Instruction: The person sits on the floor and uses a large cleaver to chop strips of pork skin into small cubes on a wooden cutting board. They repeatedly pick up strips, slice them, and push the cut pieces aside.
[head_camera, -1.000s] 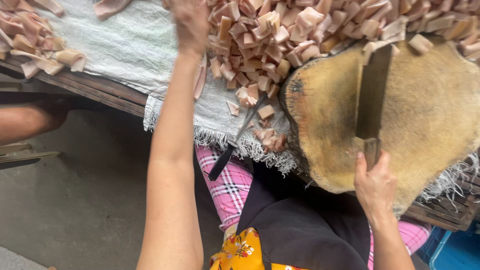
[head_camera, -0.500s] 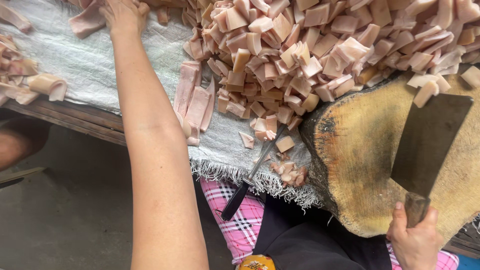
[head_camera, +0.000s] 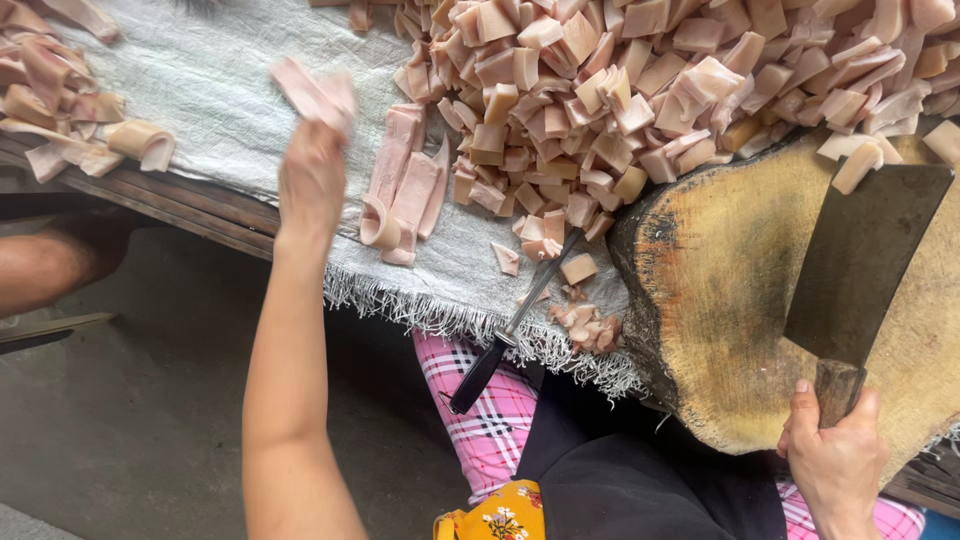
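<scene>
A strip of pale pink meat (head_camera: 318, 95) is pinched in the closed fingers of the left hand (head_camera: 310, 180), which is raised above the white cloth (head_camera: 200, 80) spread over the table – just left of a small row of long strips (head_camera: 405, 195) lying flat near the cloth's frayed edge. The handle of a cleaver (head_camera: 860, 265) is gripped by the right hand (head_camera: 835, 460), its fingers wrapped shut, and the dark blade is laid flat on the round wooden block (head_camera: 720, 300). A heap of cut pieces (head_camera: 640, 90) is piled beside the block, and a black-handled rod (head_camera: 505, 335) is left hanging over the fringe.
</scene>
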